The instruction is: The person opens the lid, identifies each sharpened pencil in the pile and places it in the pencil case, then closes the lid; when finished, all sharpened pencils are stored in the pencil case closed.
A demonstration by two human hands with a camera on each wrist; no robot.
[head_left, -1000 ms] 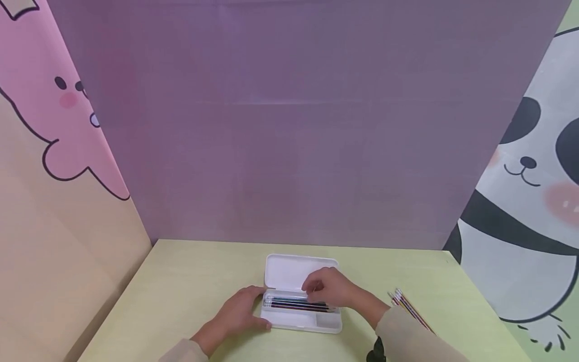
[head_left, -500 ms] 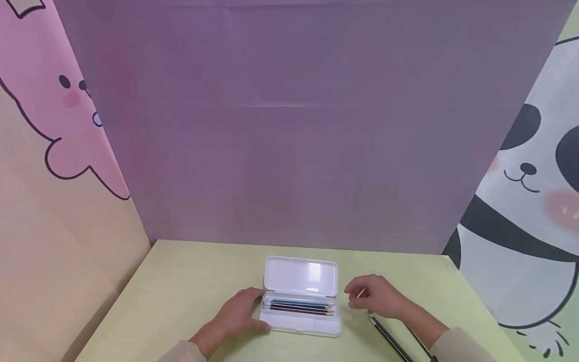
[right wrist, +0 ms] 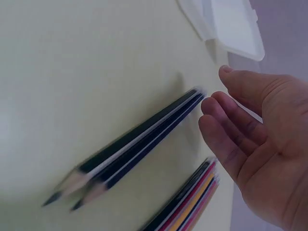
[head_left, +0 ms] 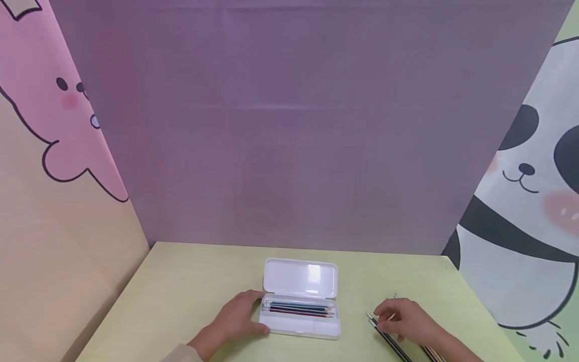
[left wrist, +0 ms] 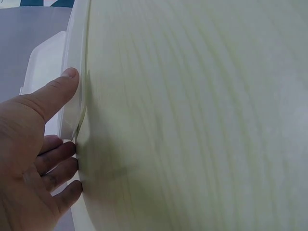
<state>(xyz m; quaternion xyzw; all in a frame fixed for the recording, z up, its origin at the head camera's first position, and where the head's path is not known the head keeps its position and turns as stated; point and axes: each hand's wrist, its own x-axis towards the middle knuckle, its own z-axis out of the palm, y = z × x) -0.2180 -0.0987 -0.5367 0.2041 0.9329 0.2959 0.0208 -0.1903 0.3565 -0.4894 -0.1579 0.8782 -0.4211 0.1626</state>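
Observation:
A white plastic pencil case (head_left: 289,328) lies open on the table, with several pencils (head_left: 298,308) side by side in its rear compartment. My left hand (head_left: 237,318) holds the case by its left end, the thumb against the front corner and the fingers at the left end. To the right of the case, my right hand (head_left: 407,322) hovers over loose pencils, fingers loosely bent and nothing between them. Two dark pencils (right wrist: 139,139) lie just beside its fingertips in the right wrist view. A striped bunch of pencils (right wrist: 187,195) lies close by, partly cut off by the frame.
The case's lid (head_left: 289,277) is hinged back, away from me. A pale yellow table (head_left: 194,271) carries everything, with a purple panel (head_left: 280,151) behind it. Walls with cartoon animals stand on both sides.
My right hand has moved from above the pencil case to the loose pencils at the right, uncovering the pencils in the case. My left hand has stayed on the case.

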